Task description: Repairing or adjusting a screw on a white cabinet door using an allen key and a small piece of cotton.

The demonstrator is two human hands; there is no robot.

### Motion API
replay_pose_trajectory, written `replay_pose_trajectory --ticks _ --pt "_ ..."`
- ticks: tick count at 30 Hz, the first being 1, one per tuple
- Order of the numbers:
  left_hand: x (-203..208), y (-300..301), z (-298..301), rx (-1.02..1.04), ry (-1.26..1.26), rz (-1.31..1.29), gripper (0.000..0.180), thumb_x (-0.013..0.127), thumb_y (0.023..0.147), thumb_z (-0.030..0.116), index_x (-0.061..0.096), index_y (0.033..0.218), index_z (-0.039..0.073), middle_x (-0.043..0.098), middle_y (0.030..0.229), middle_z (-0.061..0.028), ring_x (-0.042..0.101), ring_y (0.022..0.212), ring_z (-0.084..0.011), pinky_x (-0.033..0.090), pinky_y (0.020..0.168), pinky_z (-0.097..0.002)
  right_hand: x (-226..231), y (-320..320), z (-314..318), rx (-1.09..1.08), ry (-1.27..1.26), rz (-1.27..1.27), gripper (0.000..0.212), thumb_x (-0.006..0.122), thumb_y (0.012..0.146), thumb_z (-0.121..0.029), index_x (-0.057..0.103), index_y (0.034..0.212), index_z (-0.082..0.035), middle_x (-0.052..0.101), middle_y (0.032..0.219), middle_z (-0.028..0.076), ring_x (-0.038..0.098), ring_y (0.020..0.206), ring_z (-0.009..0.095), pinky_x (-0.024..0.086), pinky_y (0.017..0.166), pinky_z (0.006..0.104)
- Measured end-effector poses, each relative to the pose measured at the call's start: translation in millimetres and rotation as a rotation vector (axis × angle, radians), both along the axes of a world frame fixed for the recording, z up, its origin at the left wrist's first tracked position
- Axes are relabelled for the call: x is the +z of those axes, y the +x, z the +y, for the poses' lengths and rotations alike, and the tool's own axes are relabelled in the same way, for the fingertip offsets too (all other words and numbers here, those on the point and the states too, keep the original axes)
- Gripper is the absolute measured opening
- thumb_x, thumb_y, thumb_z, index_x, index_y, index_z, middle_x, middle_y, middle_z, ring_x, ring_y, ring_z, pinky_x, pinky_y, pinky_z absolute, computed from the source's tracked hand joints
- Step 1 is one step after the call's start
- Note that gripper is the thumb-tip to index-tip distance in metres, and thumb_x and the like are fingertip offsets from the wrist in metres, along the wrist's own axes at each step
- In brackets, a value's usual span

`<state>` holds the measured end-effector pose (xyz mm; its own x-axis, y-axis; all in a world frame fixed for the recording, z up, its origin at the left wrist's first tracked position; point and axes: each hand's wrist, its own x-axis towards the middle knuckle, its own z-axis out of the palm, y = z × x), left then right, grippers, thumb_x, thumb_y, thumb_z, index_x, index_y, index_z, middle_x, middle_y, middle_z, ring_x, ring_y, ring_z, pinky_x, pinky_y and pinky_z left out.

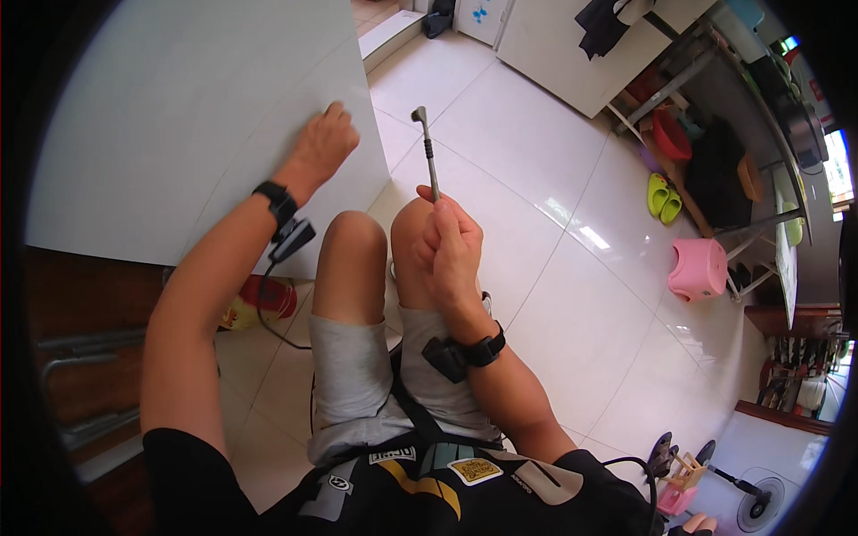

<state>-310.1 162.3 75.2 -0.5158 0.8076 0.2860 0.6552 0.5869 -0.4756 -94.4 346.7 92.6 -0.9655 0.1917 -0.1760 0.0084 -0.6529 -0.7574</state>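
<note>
My right hand (453, 246) is closed around the lower end of a slim metal rod with a bent head (430, 154). The rod stands nearly upright above my right knee, its dark ridged collar and angled tip showing past my fingers. Over the white tabletop (197, 116) on the left, close to its right edge, is my left hand (328, 143). Its fingers are curled in, with the back of the hand toward me; whatever they may hold is hidden. The rod and the tabletop are apart.
My knees are beside the tabletop's near corner. Brown wood and metal tubing (98, 344) lie below its left part. On the right are a pink stool (699, 270), yellow-green clogs (664, 198) and a cluttered rack. A fan (760, 502) stands at lower right. Cables hang near both arms.
</note>
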Motion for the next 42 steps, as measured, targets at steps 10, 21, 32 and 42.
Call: replay_pose_trajectory --ticks 10,21,32,42 --pt "-93 211 -157 0.474 0.375 -0.536 0.012 0.056 0.078 -0.009 0.061 0.083 0.001 0.061 0.094 -0.0182 0.058 0.098 -0.0382 0.054 0.077 -0.0459 -8 -8 -57 0.323 0.633 0.100 0.040 0.047 0.102 -0.011 0.058 0.137 0.006 0.055 0.073 -0.001 0.046 0.058 0.005 0.038 0.053 0.0238" --pt "-180 431 -215 1.229 0.542 -0.875 0.016 0.064 0.079 -0.004 0.078 0.087 -0.003 0.074 0.086 -0.0225 0.074 0.081 -0.0358 0.059 0.078 -0.0393 22 1 -147 0.332 0.491 0.027 0.037 0.043 0.100 -0.010 0.056 0.127 0.011 0.050 0.063 0.014 0.051 0.059 0.022 0.043 0.058 0.0379" --pt "-162 357 -206 1.156 0.862 -0.719 0.013 0.068 0.077 -0.004 0.074 0.088 -0.003 0.074 0.089 -0.0193 0.072 0.083 -0.0330 0.057 0.078 -0.0373 -7 3 -157 0.247 0.621 0.106 0.041 0.045 0.099 -0.011 0.059 0.131 0.011 0.051 0.063 0.004 0.051 0.058 0.009 0.042 0.053 0.0280" --pt "-136 328 -168 0.880 0.893 -0.609 0.012 0.068 0.074 -0.009 0.071 0.083 -0.001 0.073 0.093 -0.0156 0.069 0.083 -0.0310 0.057 0.073 -0.0351 47 -43 -123 0.206 0.605 0.209 0.028 0.044 0.098 -0.009 0.059 0.110 0.010 0.049 0.062 0.020 0.047 0.053 0.026 0.042 0.054 0.0394"
